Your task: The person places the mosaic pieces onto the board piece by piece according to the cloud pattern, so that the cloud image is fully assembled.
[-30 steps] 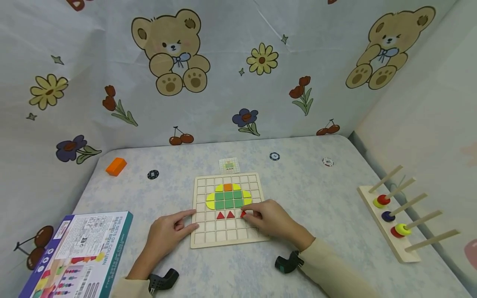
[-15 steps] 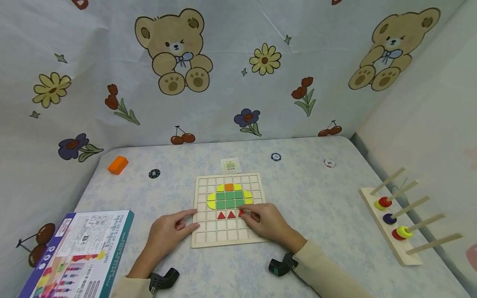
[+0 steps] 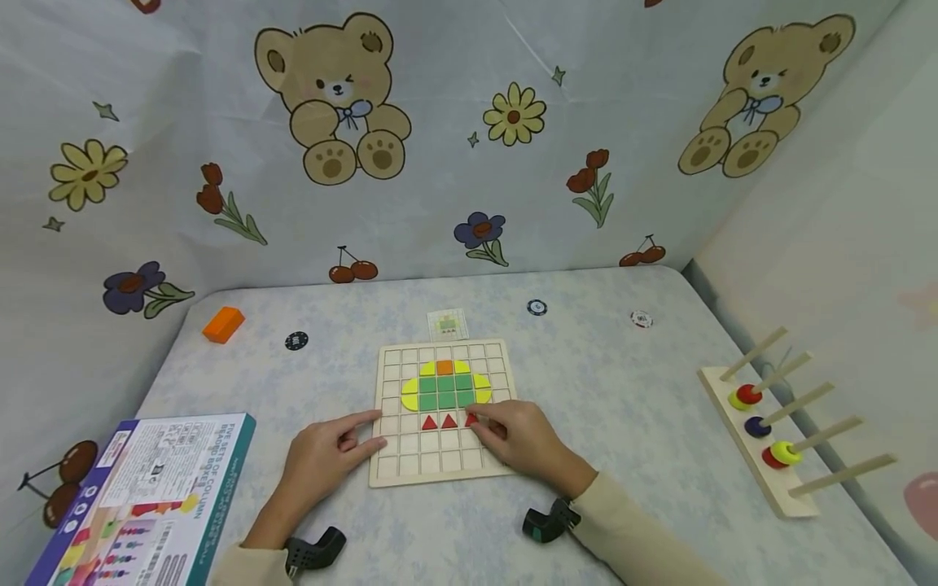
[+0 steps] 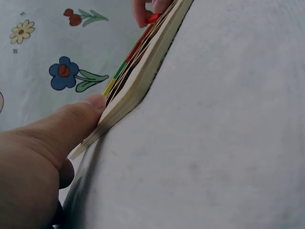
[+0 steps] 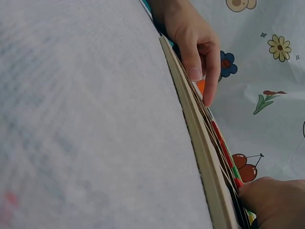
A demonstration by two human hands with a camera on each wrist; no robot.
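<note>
In the middle of the frame, my right hand (image 3: 523,443) pinches a red triangle (image 3: 471,419) on the wooden grid board (image 3: 440,468). My left hand (image 3: 326,456), fingers spread, presses the board's left edge.

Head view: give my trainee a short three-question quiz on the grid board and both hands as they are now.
1. True or false: the right hand has its fingers at a red triangle on the grid board.
2. Multiple choice: where does the left hand touch the board? A) its left edge B) its far edge C) nowhere
3. Fill in: the square tile above the green block is ____.

Key: 1 true; 2 A; 3 orange.
</note>
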